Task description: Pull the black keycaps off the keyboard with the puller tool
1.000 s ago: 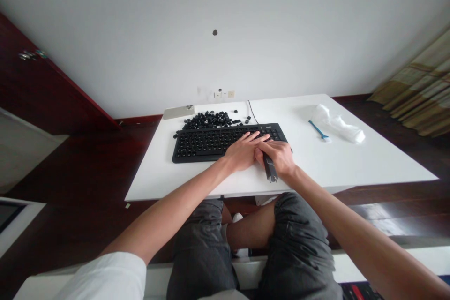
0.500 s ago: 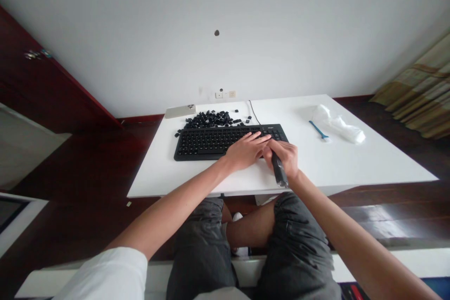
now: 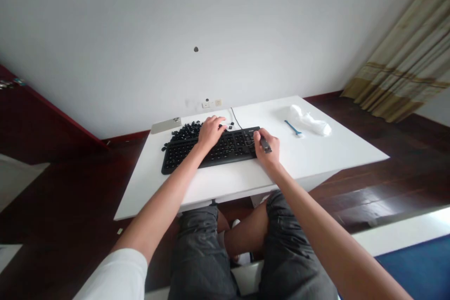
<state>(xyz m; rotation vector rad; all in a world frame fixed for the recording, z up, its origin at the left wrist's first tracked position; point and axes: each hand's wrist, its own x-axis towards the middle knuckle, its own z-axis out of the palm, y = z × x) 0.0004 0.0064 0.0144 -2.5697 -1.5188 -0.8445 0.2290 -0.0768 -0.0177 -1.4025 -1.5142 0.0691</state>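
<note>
My right hand (image 3: pixel 269 146) is closed round the dark handle of a keycap puller (image 3: pixel 266 145). Its thin wire loops reach left over the right part of a black keyboard (image 3: pixel 218 152), which lies on the white table. My left hand (image 3: pixel 210 132) is above the keyboard's back edge, thumb and fingers apart, beside a pile of loose black keycaps (image 3: pixel 188 130). Part of that pile and the middle of the keyboard are hidden behind this hand and forearm. Whether the fingertips touch a keycap is too small to tell.
A phone (image 3: pixel 166 125) lies at the table's back left corner. To the right are a blue brush (image 3: pixel 292 127) with white bristles and a crumpled white plastic bag (image 3: pixel 311 122). The keyboard's cable (image 3: pixel 236 118) runs to the back edge of the white table (image 3: pixel 330 154).
My hands, together over the keyboard's right end before, are now apart. The left has moved back and left to the keycaps. The puller's wire loops now show. The camera view has shifted right.
</note>
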